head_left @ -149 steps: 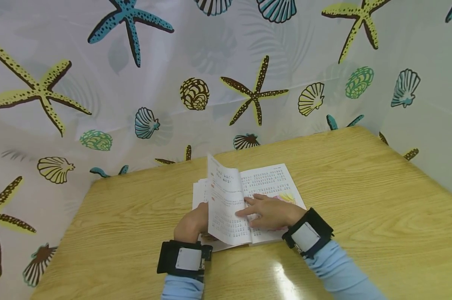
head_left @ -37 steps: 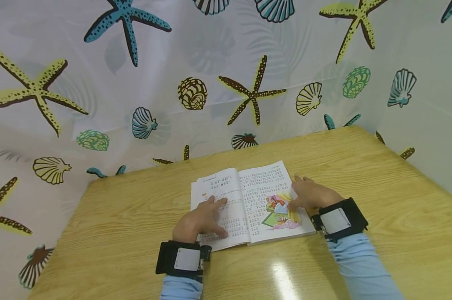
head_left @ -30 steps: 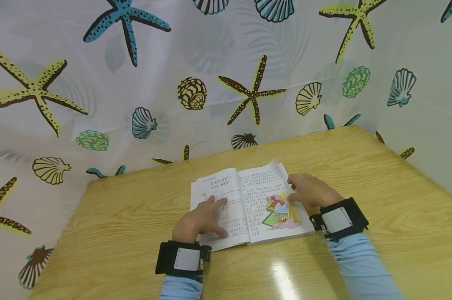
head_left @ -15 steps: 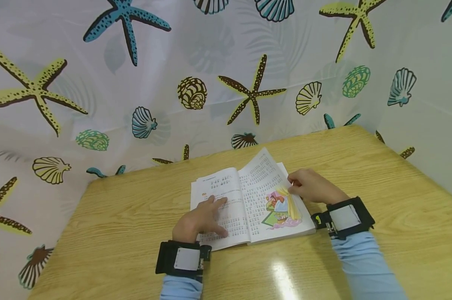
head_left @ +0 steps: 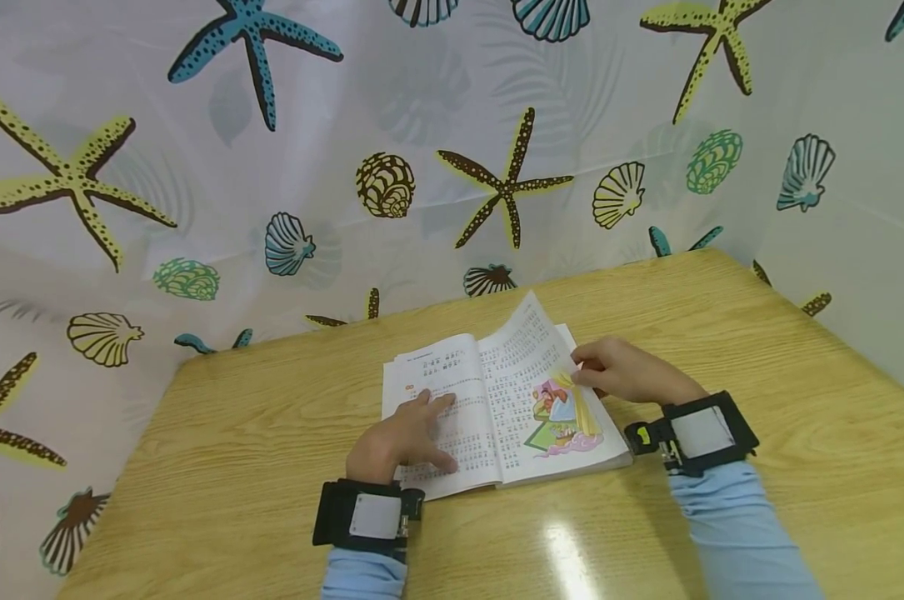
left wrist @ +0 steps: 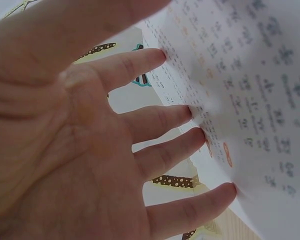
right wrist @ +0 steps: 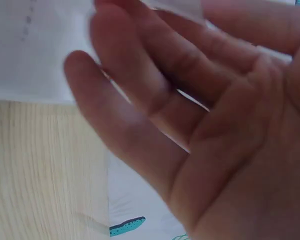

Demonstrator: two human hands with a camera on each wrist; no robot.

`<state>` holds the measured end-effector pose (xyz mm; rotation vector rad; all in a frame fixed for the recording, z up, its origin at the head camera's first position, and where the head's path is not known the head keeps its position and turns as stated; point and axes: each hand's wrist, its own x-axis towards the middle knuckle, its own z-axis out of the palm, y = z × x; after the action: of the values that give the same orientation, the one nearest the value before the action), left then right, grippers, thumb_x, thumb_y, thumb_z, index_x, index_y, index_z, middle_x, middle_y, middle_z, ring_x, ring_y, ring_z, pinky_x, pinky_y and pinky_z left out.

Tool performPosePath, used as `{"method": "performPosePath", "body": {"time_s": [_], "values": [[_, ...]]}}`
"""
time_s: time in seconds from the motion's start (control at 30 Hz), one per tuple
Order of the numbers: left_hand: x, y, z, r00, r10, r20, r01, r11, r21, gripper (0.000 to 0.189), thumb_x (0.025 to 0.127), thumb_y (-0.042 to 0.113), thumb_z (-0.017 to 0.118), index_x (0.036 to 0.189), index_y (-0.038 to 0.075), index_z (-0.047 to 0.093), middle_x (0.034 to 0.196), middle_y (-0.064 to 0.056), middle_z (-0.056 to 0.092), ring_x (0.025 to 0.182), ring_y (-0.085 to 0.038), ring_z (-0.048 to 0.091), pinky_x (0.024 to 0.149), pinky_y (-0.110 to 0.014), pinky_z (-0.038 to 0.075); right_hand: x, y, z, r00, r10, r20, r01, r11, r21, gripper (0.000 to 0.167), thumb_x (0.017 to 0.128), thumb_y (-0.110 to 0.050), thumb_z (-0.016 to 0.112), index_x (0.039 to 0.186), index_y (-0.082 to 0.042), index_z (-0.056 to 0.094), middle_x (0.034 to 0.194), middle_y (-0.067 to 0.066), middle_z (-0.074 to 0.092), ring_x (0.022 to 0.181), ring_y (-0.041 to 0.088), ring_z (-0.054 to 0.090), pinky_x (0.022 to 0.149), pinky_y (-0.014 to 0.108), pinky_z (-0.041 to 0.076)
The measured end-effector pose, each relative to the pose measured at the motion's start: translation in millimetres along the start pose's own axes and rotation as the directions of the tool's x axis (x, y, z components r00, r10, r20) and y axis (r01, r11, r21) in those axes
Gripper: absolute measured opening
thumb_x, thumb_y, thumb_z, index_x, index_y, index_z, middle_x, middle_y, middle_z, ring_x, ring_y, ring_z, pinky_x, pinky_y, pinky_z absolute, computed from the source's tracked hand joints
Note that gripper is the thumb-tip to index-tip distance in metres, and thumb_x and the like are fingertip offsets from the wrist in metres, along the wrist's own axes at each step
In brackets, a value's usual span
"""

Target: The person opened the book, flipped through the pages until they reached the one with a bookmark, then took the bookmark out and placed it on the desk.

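Observation:
An open book (head_left: 507, 454) lies on the wooden table, print on both pages and a colourful picture low on the right page. My left hand (head_left: 399, 437) rests on the left page with spread fingers; in the left wrist view the fingertips (left wrist: 200, 137) press the paper. At the right edge, my right hand (head_left: 627, 371) pinches the right page (head_left: 522, 342) between thumb and fingers. That page's far corner is lifted and curls up off the sheets below. In the right wrist view the fingers (right wrist: 125, 120) are bent, with a bit of page at the top.
Around the book spreads the wooden table (head_left: 272, 467). Behind it hangs a white cloth (head_left: 332, 108) printed with starfish and shells, continuing along the right side. Each wrist wears a black strap (head_left: 710, 433) with a camera, over light blue sleeves.
Earlier a page was turned over to the left. Since then my right hand has moved to the right page's edge, gripped it and raised its far corner. My left hand has stayed on the left page.

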<state>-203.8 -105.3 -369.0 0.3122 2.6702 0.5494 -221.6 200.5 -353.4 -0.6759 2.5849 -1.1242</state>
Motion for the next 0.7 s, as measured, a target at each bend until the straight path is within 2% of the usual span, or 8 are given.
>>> {"method": "performPosePath", "body": {"time_s": [0.07,0.17,0.27,0.33,0.4,0.47,0.6,0.7], "values": [[0.2,-0.1,0.1,1.0,0.001,0.0,-0.001,1.0,-0.001,0.095,0.074,0.021,0.092,0.155,0.015,0.044,0.163,-0.021,0.027,0.149,-0.044,0.025,0.114,-0.064,0.029,0.6,-2,0,0.998,0.011,0.057,-0.016,0.996,0.089,0.043,0.107,-0.015,0.049,0.133,0.019,0.051,0.115,0.024,0.067,0.099,0.03,0.069,0.084,0.047,0.059],[0.9,-0.4,0.2,1.0,0.006,0.0,-0.006,1.0,-0.002,0.095,0.074,0.02,0.092,0.155,0.015,0.044,0.163,-0.022,0.027,0.149,-0.044,0.025,0.114,-0.064,0.029,3.2,-6,3,0.992,0.037,0.121,-0.061,0.977,0.202,0.058,0.112,-0.034,0.033,0.143,0.014,0.044,0.124,0.022,0.064,0.115,0.035,0.063,0.096,0.054,0.052],[1.5,-0.7,0.2,1.0,0.01,0.001,-0.01,1.0,-0.003,0.095,0.074,0.02,0.092,0.155,0.014,0.044,0.163,-0.022,0.028,0.149,-0.044,0.025,0.114,-0.064,0.029,8.2,-12,11,0.988,0.056,0.147,-0.091,0.964,0.249,0.071,0.11,-0.048,0.016,0.153,0.006,0.034,0.133,0.023,0.059,0.128,0.042,0.053,0.102,0.061,0.045],[1.7,-0.7,0.2,1.0,0.008,0.003,-0.008,1.0,-0.004,0.095,0.074,0.02,0.092,0.155,0.015,0.044,0.163,-0.022,0.028,0.149,-0.044,0.025,0.114,-0.063,0.029,12.3,-17,18,0.986,0.044,0.161,-0.087,0.96,0.267,0.074,0.109,-0.05,0.009,0.158,0.003,0.022,0.142,0.027,0.051,0.136,0.047,0.043,0.105,0.065,0.04],[2.0,-0.7,0.2,1.0,0.002,0.004,-0.002,1.0,-0.005,0.094,0.074,0.02,0.092,0.155,0.015,0.044,0.163,-0.022,0.028,0.149,-0.044,0.025,0.114,-0.063,0.029,16.3,-22,26,0.984,0.035,0.174,-0.082,0.958,0.276,0.074,0.109,-0.05,0.005,0.159,0.003,0.017,0.147,0.029,0.045,0.139,0.049,0.038,0.108,0.066,0.036],[2.3,-0.5,0.1,1.0,-0.002,0.003,0.002,1.0,-0.008,0.095,0.074,0.02,0.093,0.155,0.016,0.045,0.163,-0.021,0.028,0.149,-0.043,0.025,0.113,-0.063,0.029,20.0,-26,34,0.982,0.033,0.187,-0.087,0.955,0.284,0.073,0.109,-0.049,0.005,0.159,0.003,0.02,0.148,0.03,0.044,0.14,0.049,0.036,0.11,0.067,0.031],[2.5,-0.1,0.1,1.0,-0.008,0.001,0.008,1.0,-0.009,0.094,0.073,0.019,0.093,0.155,0.016,0.045,0.163,-0.021,0.028,0.148,-0.044,0.026,0.113,-0.064,0.031,24.9,-34,48,0.978,0.062,0.2,-0.117,0.955,0.273,0.073,0.109,-0.05,0.008,0.153,-0.001,0.039,0.149,0.029,0.044,0.144,0.047,0.032,0.113,0.069,0.022],[2.6,0.2,0.0,1.0,-0.008,-0.002,0.008,1.0,-0.013,0.094,0.073,0.019,0.093,0.154,0.016,0.046,0.162,-0.022,0.029,0.148,-0.044,0.027,0.111,-0.065,0.032,28.0,-37,56,0.974,0.06,0.218,-0.121,0.954,0.276,0.074,0.108,-0.052,0.008,0.152,-0.004,0.043,0.154,0.026,0.04,0.147,0.045,0.027,0.114,0.07,0.017]]}}
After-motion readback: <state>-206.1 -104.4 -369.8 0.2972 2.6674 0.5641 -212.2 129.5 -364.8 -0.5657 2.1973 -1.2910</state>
